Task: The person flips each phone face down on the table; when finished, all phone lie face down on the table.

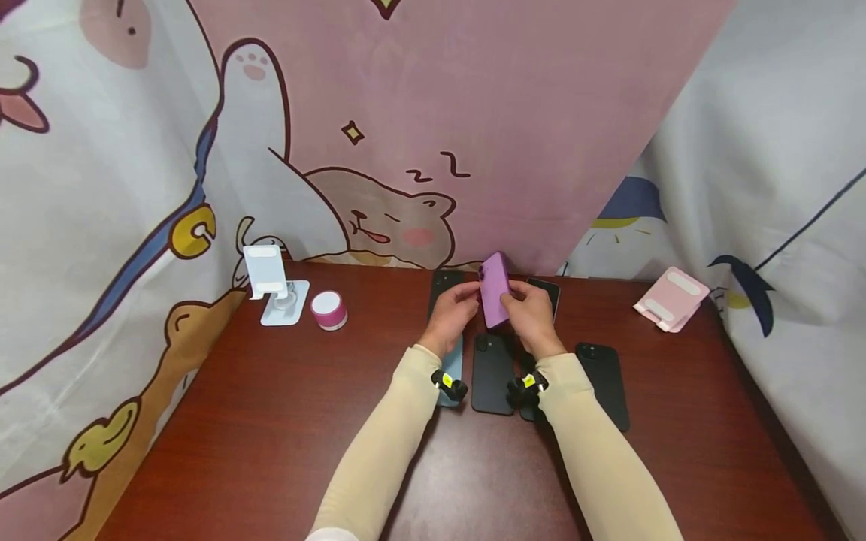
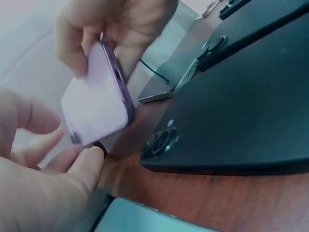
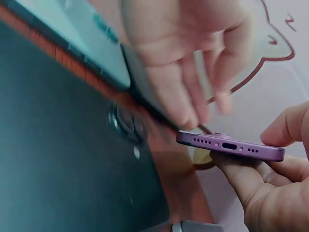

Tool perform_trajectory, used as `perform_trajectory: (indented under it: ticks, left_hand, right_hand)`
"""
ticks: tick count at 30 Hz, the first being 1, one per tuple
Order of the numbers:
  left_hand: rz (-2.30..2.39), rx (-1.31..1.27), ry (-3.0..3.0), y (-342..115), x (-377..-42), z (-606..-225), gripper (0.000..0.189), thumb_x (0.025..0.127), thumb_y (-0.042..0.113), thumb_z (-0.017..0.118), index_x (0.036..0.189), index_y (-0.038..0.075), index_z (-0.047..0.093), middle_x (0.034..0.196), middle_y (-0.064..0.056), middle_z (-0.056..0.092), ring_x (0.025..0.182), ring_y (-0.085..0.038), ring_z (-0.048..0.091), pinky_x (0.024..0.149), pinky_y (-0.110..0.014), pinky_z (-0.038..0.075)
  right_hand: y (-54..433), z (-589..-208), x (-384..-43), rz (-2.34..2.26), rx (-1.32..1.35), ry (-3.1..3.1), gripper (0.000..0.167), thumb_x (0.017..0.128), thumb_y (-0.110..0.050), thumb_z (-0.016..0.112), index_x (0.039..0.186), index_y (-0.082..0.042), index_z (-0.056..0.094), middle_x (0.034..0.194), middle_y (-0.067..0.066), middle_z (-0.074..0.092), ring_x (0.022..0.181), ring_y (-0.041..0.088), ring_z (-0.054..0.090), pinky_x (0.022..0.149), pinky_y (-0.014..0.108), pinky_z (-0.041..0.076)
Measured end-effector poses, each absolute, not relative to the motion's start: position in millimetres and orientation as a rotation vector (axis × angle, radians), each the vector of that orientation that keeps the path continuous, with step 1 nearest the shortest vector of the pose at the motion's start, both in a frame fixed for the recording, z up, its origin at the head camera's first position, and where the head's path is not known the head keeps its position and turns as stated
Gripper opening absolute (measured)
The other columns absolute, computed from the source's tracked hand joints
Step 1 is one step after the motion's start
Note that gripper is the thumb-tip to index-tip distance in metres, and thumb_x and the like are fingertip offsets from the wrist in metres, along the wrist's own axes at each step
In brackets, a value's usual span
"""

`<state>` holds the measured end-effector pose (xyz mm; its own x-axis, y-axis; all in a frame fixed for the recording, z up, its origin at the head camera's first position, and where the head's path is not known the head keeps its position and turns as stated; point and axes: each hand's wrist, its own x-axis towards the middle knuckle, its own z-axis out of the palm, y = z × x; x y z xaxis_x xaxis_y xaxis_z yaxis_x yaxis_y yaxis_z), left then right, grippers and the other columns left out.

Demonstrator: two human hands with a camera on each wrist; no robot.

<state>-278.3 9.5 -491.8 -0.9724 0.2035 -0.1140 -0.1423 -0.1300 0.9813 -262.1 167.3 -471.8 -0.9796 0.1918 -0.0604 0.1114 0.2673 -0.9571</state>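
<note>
A purple phone (image 1: 495,293) is held up tilted above the table, its bottom edge with the charging port toward the right wrist view. My right hand (image 1: 531,319) grips it by the side, thumb on one face and fingers behind. Close by its left edge is my left hand (image 1: 449,315), fingers loosely extended and blurred in the right wrist view, fingertips right at the phone's edge. Below the hands lie a black phone (image 1: 493,379), a light blue phone (image 1: 452,368) partly behind the left wrist, and a dark phone (image 1: 443,281).
Another black phone (image 1: 604,383) lies right of the right forearm. A silver-edged phone (image 1: 551,291) shows behind the right hand. To the left stand a white phone stand (image 1: 266,272) and a pink-and-white jar (image 1: 328,311); a pink phone stand (image 1: 673,298) is at the right. Patterned curtains border the table.
</note>
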Motion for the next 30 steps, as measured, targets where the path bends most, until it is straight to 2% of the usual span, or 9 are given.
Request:
perform_trajectory:
  ticks: [3,6,11,15,21,25,30]
  left_hand:
    - [2.274,-0.049,1.808,8.8,-277.1,-493.8,0.042,0.103,0.0,0.058,0.145,-0.002,0.058,0.143,-0.021,0.064,0.122,-0.029,0.067,0.108,-0.045,0.056]
    - [2.251,-0.079,1.74,8.2,-274.0,-492.6,0.043,0.104,0.002,0.059,0.147,0.0,0.055,0.14,-0.021,0.066,0.113,-0.024,0.068,0.104,-0.047,0.058]
    - [2.22,-0.059,1.732,6.5,-269.6,-488.5,0.043,0.104,0.004,0.06,0.147,0.003,0.057,0.136,-0.018,0.068,0.11,-0.021,0.069,0.101,-0.048,0.059]
    - [2.217,-0.044,1.757,5.0,-271.0,-486.7,0.044,0.105,0.003,0.06,0.149,0.003,0.057,0.141,-0.017,0.066,0.115,-0.022,0.068,0.104,-0.048,0.058]
    - [2.17,-0.017,1.847,4.1,-278.7,-481.3,0.047,0.105,0.001,0.058,0.152,-0.001,0.054,0.149,-0.021,0.06,0.129,-0.029,0.063,0.109,-0.051,0.054]
    - [2.119,-0.008,1.894,4.1,-281.6,-481.1,0.048,0.105,0.002,0.058,0.153,-0.002,0.053,0.152,-0.021,0.058,0.137,-0.034,0.06,0.113,-0.05,0.051]
    - [2.048,0.011,1.999,7.4,-280.8,-480.8,0.048,0.105,0.007,0.059,0.152,-0.001,0.054,0.152,-0.02,0.058,0.137,-0.032,0.06,0.115,-0.048,0.049]
  right_hand:
    - [166.0,-466.1,-255.8,1.934,-0.311,-2.374,0.045,0.103,-0.011,0.06,0.146,0.003,0.06,0.139,0.026,0.065,0.116,0.038,0.068,0.095,0.044,0.062]
    - [163.7,-462.3,-250.2,2.001,-0.307,-2.328,0.045,0.103,-0.01,0.061,0.147,0.001,0.06,0.14,0.026,0.064,0.115,0.037,0.068,0.083,0.035,0.063]
    - [162.2,-461.1,-246.4,2.04,-0.295,-2.289,0.045,0.104,-0.011,0.062,0.148,-0.001,0.059,0.139,0.025,0.064,0.113,0.036,0.068,0.076,0.028,0.063]
    - [165.5,-465.2,-249.1,2.001,-0.303,-2.284,0.044,0.104,-0.01,0.062,0.146,0.0,0.06,0.138,0.025,0.064,0.113,0.035,0.068,0.081,0.028,0.063]
    - [175.3,-476.3,-257.4,1.891,-0.372,-2.338,0.045,0.103,-0.008,0.063,0.147,-0.002,0.061,0.143,0.021,0.065,0.121,0.034,0.067,0.103,0.046,0.058]
    - [177.9,-486.7,-262.2,1.828,-0.41,-2.388,0.046,0.101,-0.009,0.065,0.146,-0.002,0.062,0.141,0.021,0.067,0.121,0.032,0.068,0.102,0.045,0.059]
    - [179.1,-495.0,-265.8,1.671,-0.446,-2.483,0.043,0.101,-0.013,0.068,0.143,-0.003,0.065,0.138,0.02,0.07,0.122,0.033,0.068,0.103,0.048,0.058]
